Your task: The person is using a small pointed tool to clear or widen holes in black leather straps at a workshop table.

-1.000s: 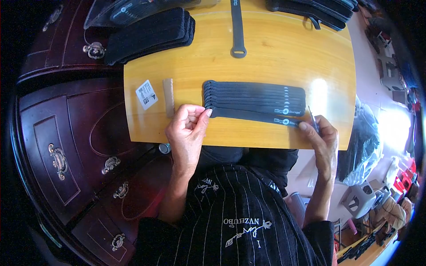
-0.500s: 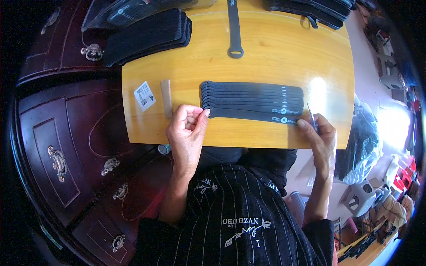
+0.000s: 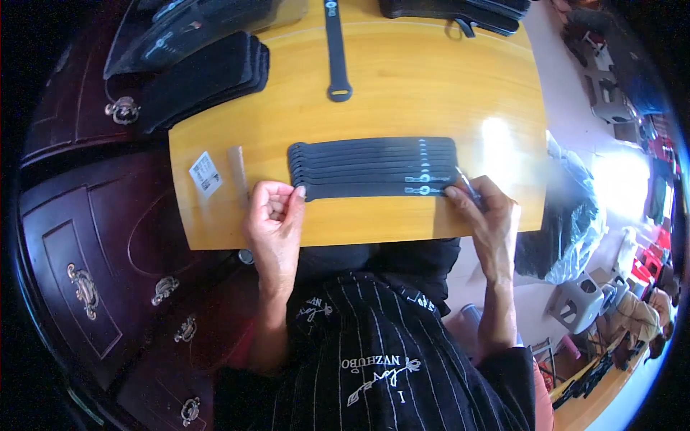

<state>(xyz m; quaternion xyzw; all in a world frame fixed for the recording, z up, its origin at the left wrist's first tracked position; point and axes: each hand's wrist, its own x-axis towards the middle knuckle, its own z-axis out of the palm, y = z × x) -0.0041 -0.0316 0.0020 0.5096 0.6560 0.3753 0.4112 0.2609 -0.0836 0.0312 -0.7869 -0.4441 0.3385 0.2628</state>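
So the left hand [image 3: 273, 219] is mostly closed, thumb and index together at the loop end of the front strap [image 3: 359, 189], other fingers curled in. From that hand the strap runs off to about 3 o'clock, lying flat on the table [image 3: 410, 79]. Right hand [image 3: 490, 215] is half curled: it's gripping a thin tool [image 3: 468, 188] that points to about 11, and its thumb touches the strap's other end. I can't tell if it's pinching the strap or just pressing. From there the strap sits at about 9 o'clock.

The other straps [image 3: 370, 159] overlap in a neat row just past the front one, at the left hand's 2 o'clock and the right hand's 10.

Around the left hand: brown strip [image 3: 238, 172] at 11, white label [image 3: 205, 174] at 10. Past the row, one loose strap [image 3: 336, 54] lies between 11 and 12, loop end toward 6.
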